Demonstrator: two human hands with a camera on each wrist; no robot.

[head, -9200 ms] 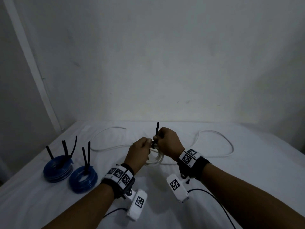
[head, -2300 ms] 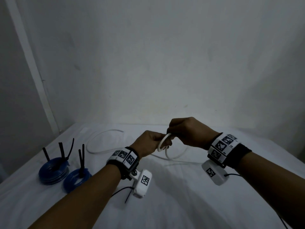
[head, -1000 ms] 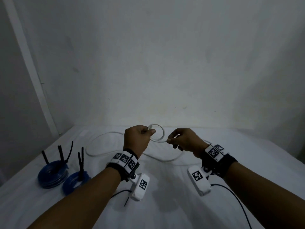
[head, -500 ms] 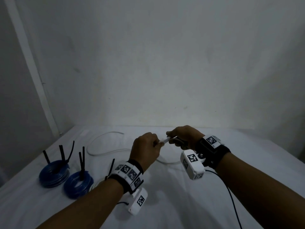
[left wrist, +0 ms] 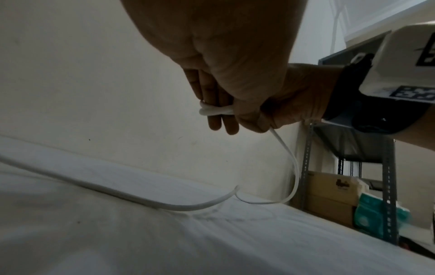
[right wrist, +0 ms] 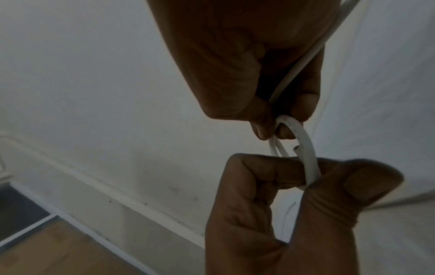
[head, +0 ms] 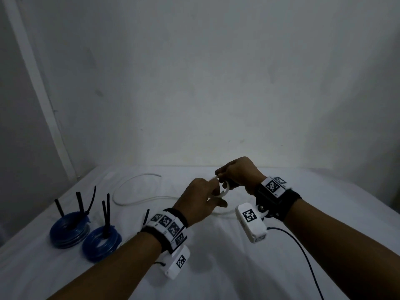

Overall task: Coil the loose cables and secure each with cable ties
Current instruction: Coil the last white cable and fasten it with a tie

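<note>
A white cable (head: 226,190) makes a small loop between my two hands above the white bed (head: 238,267). My left hand (head: 216,195) pinches the loop between thumb and forefinger, with turns of cable (left wrist: 215,111) wound round two of its fingers (left wrist: 223,124). Just above it, my right hand (head: 220,176) pinches the cable (right wrist: 303,141) at the top of the loop. The loose remainder (head: 129,191) curves away over the bed to the left. Two blue coils (head: 69,231) (head: 101,242) with upright black ties lie at the left. Another black tie (head: 147,215) sticks up behind my left wrist.
A wall stands close behind the bed. The left wrist view shows a metal shelf (left wrist: 386,167) with cardboard boxes (left wrist: 329,188) past the bed's right edge. A black wire (head: 303,256) trails from my right wrist camera across the sheet.
Over the last second my hands came together from a spread position. The right hand has risen above the left, and the cable now forms a tighter loop round the left fingers.
</note>
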